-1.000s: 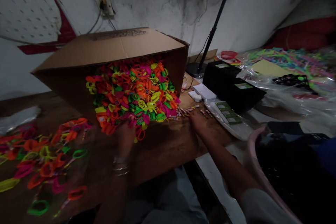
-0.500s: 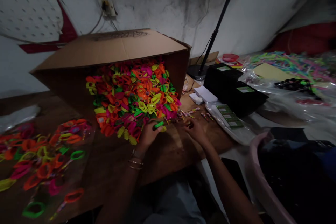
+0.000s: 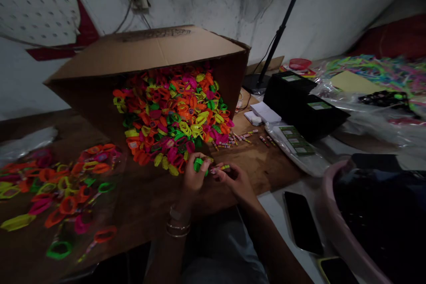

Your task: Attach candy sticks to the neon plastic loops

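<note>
My left hand [image 3: 195, 174] is closed around a green plastic wristband [image 3: 201, 165]. Facing it, my right hand [image 3: 237, 180] pinches a small patterned stick [image 3: 222, 167], with its inner end close to the band. Whether the two touch is too dark to tell. Just beyond my hands, an open cardboard box [image 3: 159, 53] lies on its side, full of orange, yellow, green and pink wristbands [image 3: 179, 115]. Several more patterned sticks [image 3: 234, 139] are scattered on the wooden table [image 3: 213, 195] by the box's right edge.
At left lies a spread of wristbands [image 3: 68, 204], some with sticks attached. Black stacked packs [image 3: 289, 102], a plastic bag with green cards [image 3: 296, 142] and a fan stand [image 3: 278, 35] are at right. Nearer are a phone [image 3: 302, 222] and a pink tub [image 3: 333, 213].
My right hand has come left from the scattered sticks with one stick pinched in it. Both hands are now close together in front of the box. The view has shifted slightly.
</note>
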Demonstrator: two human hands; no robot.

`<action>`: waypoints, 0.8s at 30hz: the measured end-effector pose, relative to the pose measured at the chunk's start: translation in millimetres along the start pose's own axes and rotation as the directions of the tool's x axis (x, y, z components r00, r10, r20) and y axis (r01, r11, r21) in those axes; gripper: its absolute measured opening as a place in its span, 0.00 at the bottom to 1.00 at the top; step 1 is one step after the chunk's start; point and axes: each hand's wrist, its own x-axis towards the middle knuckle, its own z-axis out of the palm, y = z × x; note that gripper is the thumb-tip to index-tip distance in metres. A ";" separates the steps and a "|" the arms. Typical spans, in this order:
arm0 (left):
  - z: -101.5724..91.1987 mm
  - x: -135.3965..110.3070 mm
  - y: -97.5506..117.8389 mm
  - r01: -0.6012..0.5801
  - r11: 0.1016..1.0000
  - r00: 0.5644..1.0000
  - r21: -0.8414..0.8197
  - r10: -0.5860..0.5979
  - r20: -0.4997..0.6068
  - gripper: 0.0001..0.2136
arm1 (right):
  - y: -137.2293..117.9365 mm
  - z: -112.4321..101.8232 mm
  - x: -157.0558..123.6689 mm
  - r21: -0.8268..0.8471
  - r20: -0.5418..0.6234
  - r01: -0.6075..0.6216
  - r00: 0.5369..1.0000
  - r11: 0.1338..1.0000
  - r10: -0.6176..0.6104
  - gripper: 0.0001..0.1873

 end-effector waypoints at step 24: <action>-8.8 -17.4 38.0 0.128 0.976 0.894 0.178 -0.191 0.406 0.17 | -24.6 -27.1 -10.3 -0.078 0.133 0.012 0.991 0.997 -0.002 0.17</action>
